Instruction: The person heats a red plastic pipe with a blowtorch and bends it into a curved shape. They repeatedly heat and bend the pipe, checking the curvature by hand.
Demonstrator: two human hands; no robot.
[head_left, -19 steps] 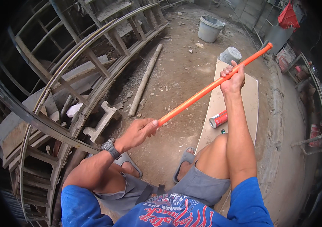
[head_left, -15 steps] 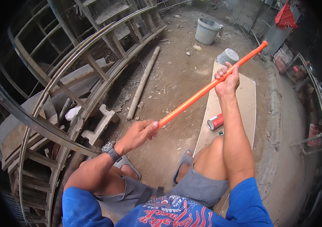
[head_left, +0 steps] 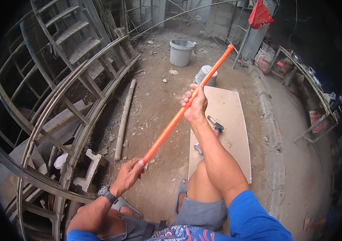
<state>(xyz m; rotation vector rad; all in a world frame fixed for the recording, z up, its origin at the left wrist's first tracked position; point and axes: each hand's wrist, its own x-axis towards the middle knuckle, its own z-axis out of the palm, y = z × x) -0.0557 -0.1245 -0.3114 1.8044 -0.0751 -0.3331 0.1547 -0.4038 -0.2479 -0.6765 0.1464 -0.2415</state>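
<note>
A long orange plastic pipe (head_left: 167, 130) slants across the middle of the head view, its far end (head_left: 230, 47) wider and collar-like. My left hand (head_left: 129, 175) is closed round its near end, thumb along the top. Farther up, my right hand (head_left: 196, 105) is wrapped round it, palm partly turned up. Under my right forearm lies a tan board (head_left: 233, 140) on the ground. On that board is what looks like a gas torch, with a black and metal head (head_left: 217, 127) and a can end (head_left: 197, 149); my forearm hides its middle.
Ahead stand a grey bucket (head_left: 181, 53) and a smaller cement-coated pail (head_left: 206, 75). A wooden pole (head_left: 125, 119) lies on the dirt to the left, beside a concrete piece (head_left: 89, 170) and a long ladder-like frame (head_left: 94, 109). A metal rack (head_left: 315, 80) is at right.
The pipe stands at a steeper slant, still in both hands. The view has shifted, so the surroundings sit farther left. The torch head now shows past my right forearm.
</note>
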